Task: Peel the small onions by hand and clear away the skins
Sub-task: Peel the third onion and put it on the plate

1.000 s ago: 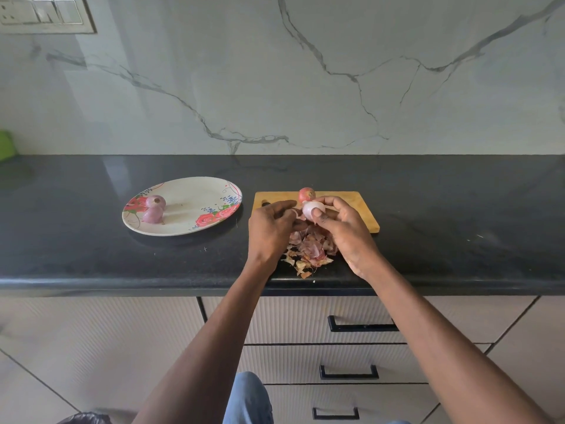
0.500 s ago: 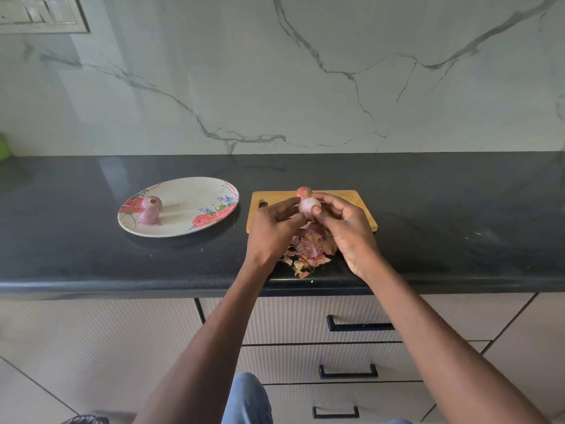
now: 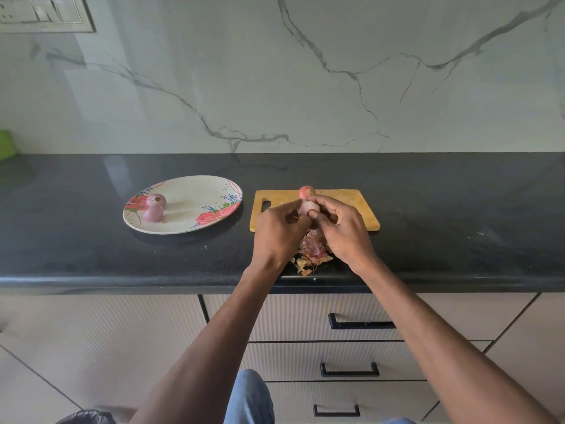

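Above the front part of the wooden cutting board [image 3: 345, 203], both hands meet on one pale, partly peeled onion [image 3: 306, 207]. The left hand [image 3: 279, 231] has its fingers curled against the onion's left side; the right hand [image 3: 342, 231] pinches it from the right, thumb tip pressed to its lower face. Whether a strip of skin is caught between the fingers cannot be told.

A second onion, unpeeled [image 3: 307, 191], with its reddish skin on, sits on the board's far edge, just beyond the held one.

A heap of loose skins [image 3: 312, 252] lies on the black counter [image 3: 458, 234] below and between the hands, reaching from the board's near edge toward the counter's front lip.

Left of the board, apart from it, a floral plate [image 3: 195, 197] carries two peeled onions [image 3: 155, 207], touching each other at the plate's left side.

Noted besides: marble-patterned wall, a switch panel [image 3: 46, 13] at upper left, and drawers with black handles [image 3: 360, 324] beneath the counter.
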A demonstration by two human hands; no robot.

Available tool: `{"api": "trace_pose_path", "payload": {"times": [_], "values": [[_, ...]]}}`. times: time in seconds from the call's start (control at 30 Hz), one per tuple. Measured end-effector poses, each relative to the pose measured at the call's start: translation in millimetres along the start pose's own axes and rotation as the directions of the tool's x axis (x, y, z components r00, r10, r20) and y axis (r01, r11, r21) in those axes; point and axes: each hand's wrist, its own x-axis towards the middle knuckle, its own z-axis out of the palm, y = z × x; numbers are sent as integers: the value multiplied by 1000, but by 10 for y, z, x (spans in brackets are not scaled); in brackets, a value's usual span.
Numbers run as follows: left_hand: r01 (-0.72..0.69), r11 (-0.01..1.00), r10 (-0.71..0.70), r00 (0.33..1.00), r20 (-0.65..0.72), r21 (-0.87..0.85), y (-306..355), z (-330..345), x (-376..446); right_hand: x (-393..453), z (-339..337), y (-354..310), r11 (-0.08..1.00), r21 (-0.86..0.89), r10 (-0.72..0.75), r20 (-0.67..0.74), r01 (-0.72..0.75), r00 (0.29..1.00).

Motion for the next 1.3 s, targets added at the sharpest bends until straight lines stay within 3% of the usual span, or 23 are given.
{"api": "trace_pose_path", "payload": {"times": [0.27,0.5,0.87,1.13,1.3], "values": [[30,997,-25,998,-65,72,-38,-39,46,-54,-15,-59,995,83,57,61,-62,996],[5,1000,-4,998,63,-26,-3,-29,13,-6,-64,-104,913,304,261,75,-271,962],[-2,1000,0,999,49,27,-33,3,61,-17,-5,-101,958,171,227,37,-230,973],[-10,1000,10,992,122,0,-51,-7,56,-3,-50,-47,951,223,206,54,-213,977],[-54,998,53,997,49,23,-10,-16,21,-3,-9,-44,981,114,152,57,-157,987]]}}
